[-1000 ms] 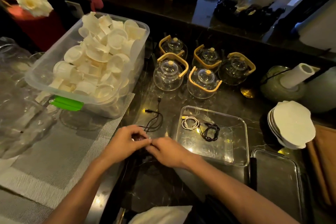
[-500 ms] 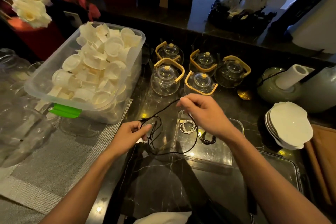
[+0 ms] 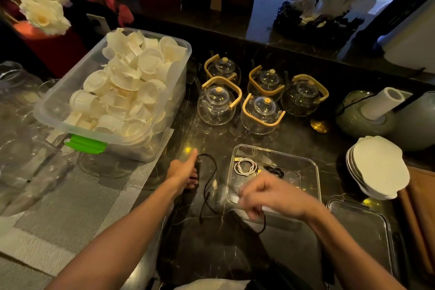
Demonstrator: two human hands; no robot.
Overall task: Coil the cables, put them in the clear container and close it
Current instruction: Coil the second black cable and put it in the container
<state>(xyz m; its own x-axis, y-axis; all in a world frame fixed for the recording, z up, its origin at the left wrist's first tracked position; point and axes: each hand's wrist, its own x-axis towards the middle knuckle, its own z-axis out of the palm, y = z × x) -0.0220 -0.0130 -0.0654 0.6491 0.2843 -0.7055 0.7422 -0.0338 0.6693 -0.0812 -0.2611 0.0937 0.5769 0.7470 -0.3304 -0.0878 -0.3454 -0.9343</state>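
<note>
A: Why does the left hand (image 3: pixel 186 172) pinch the black cable (image 3: pixel 208 186) on the tabletop (image 3: pixel 211 254)?

B: Anchoring one end, likely; the blurred right hand (image 3: pixel 270 195) grips the slack near the clear container (image 3: pixel 313 172).

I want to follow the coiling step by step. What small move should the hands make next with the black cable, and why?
Probably wind another loop: the right hand brings its end back toward the left hand, which holds the other end. The black cable lies loose on the counter, while two coiled cables already sit in the clear container.
</note>
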